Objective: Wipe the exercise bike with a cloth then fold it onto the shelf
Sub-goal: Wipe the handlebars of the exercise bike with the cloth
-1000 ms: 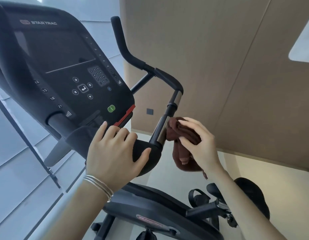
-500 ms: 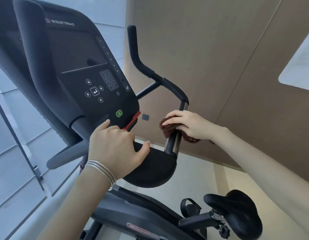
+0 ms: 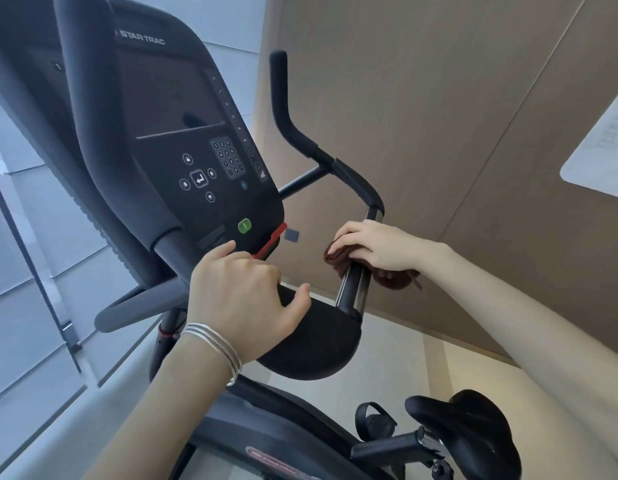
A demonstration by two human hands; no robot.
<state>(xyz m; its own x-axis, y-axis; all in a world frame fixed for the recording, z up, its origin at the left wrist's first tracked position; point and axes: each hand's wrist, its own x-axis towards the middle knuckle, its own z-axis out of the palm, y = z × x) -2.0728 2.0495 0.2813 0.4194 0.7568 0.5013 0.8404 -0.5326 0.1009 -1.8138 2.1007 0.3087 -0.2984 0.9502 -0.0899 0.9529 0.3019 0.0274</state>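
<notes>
Black plastic formed the console (image 3: pixel 182 140) of the exercise bike (image 3: pixel 300 341), which filled the left of the view and carried the words STAR TRAC above a dark screen, a keypad and a green button (image 3: pixel 244 226). Below the console, the left hand (image 3: pixel 245 299) rested on the padded black armrest (image 3: pixel 321 341), its fingers curled over the pad's far edge and its thumb lying on top, so it was closed on the pad. Several thin silver bangles (image 3: pixel 214 344) circled that wrist. Just to the right, a shiny metal bar (image 3: pixel 352 285) rose from the armrest toward the curved black handlebar (image 3: pixel 293 133). The right hand (image 3: pixel 373 247) was clamped around this bar with the dark brown cloth (image 3: pixel 390 277) pressed between palm and metal; one bunch of cloth showed left of the bar under the fingertips, and a loose end hung below the wrist on the right. Behind the hand stood a tan panelled wall (image 3: pixel 439 98) with a white sheet (image 3: pixel 605 150) at the far right. Low on the right sat the black saddle (image 3: pixel 473 431), with a pedal strap (image 3: pixel 373 420) just beside it.
</notes>
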